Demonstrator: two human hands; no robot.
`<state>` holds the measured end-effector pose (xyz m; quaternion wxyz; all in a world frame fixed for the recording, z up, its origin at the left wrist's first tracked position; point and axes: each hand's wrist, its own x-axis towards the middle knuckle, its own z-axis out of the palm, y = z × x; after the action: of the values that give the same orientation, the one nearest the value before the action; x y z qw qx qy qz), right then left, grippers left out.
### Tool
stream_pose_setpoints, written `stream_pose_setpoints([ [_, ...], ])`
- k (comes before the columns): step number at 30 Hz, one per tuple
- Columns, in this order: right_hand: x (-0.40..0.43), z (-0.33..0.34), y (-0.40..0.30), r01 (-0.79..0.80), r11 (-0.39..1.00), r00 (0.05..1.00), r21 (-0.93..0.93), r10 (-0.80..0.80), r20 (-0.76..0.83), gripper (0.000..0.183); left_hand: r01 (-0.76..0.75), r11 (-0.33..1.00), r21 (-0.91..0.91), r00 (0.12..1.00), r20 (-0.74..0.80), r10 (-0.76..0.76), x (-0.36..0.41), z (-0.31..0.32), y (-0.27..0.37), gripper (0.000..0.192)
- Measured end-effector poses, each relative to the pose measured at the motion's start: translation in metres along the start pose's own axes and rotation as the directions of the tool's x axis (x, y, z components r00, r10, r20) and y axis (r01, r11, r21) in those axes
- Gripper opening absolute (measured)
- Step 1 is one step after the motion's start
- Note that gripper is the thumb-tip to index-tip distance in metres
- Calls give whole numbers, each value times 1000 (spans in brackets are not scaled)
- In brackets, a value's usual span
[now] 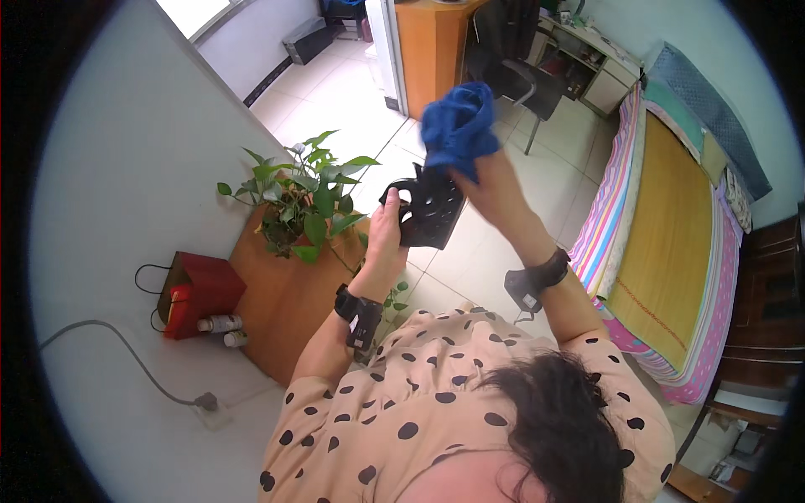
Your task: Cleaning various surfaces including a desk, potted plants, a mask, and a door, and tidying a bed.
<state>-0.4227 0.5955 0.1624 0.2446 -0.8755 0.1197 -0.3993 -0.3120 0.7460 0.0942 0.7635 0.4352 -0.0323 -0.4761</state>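
Note:
A glossy black object with curved, cut-out shapes (434,217) is held up over the tiled floor; its exact kind cannot be told. My left hand (388,227) grips its left edge, with the thumb up along the side. Above its upper right part, my right hand (487,188) holds a bunched blue cloth (458,129). The cloth hangs over the object's top and hides part of it; whether they touch is unclear. Each wrist wears a black strap with a small dark device.
To the left, a wooden cabinet top (283,302) bears a leafy potted plant (314,195), a red paper bag (204,292) and small white bottles (221,324). A bed with a woven mat (654,251) stands right. A black chair (531,88) and a desk (607,56) are beyond.

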Motion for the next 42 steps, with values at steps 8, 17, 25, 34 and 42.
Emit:
stream_pose_setpoints([
  [8, -78, 31, -33, 200, 975, 913, 95, -221, 342, 21, 81, 981, -176, 989, -109, -101, 17, -25, 2, 35],
  [17, -101, 12, 17, -665, 434, 673, 608, 700, 236, 26, -243, 970, 21, 959, -144, 244, 14, -14, 14, 33],
  [25, -38, 16, 10, -451, 572, 819, 685, 569, 64, 55, -184, 964, 193, 983, 57, 177, 6, 7, 1, 26],
  [34, -58, 45, 4, -709, 380, 671, 594, 623, 403, 63, -166, 984, 61, 980, -98, 172, 13, -4, -10, 27],
  [42, -61, 50, -7, -591, 516, 745, 620, 644, 174, 64, -278, 909, 311, 959, 42, 279, 18, 0, 2, 42],
])
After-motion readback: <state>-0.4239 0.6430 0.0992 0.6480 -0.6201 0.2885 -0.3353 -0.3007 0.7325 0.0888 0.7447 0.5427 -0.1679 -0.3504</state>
